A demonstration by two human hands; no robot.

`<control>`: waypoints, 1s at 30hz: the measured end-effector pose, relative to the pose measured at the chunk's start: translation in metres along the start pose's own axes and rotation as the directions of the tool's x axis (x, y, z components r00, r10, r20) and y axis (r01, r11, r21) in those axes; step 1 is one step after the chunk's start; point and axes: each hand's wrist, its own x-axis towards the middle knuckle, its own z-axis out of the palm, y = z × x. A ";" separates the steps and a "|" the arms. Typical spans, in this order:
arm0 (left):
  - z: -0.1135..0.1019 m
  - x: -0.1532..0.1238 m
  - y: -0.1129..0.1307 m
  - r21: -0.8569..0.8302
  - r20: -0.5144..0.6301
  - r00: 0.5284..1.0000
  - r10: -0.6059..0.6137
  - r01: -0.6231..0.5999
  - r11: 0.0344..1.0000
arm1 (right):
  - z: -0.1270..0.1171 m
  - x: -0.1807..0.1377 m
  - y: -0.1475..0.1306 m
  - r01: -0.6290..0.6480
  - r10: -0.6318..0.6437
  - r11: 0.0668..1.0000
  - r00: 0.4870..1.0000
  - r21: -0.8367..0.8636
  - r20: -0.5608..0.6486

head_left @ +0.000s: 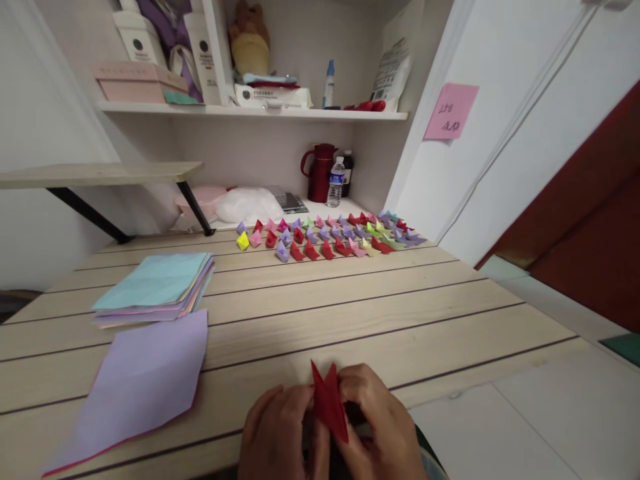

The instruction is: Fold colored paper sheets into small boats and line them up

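Observation:
Between my two hands, close to the table's front edge, is a folded red piece of paper (329,404) with two pointed tips standing up. My left hand (281,430) pinches its left side, with the fingers curled. On the other side, my right hand (379,420) grips the paper with bent fingers and thumb. To the left lie a loose purple sheet with a red edge under it (145,383) and a stack of coloured paper topped with light blue (155,281). Rows of small folded paper boats (327,250) in red, purple, pink, yellow and green stand at the back.
A small raised wooden shelf (100,173) on black legs stands at the back left. Behind the boats are a dark red jug (320,175) and a water bottle (336,183). A pink note (451,111) sticks to the right wall.

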 end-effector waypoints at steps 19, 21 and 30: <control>0.003 0.003 0.003 -0.025 0.039 0.996 0.079 -0.078 0.997 | -0.012 -0.006 0.009 -0.210 0.205 0.978 0.967 0.018 0.149; 0.003 0.003 0.004 -0.031 0.052 0.995 0.082 -0.080 0.996 | -0.013 -0.008 0.010 -0.152 0.147 0.988 0.975 0.015 0.167; 0.006 -0.002 0.008 0.010 0.037 0.997 0.062 -0.062 0.998 | -0.012 -0.016 0.015 0.061 -0.054 0.998 0.980 -0.031 0.190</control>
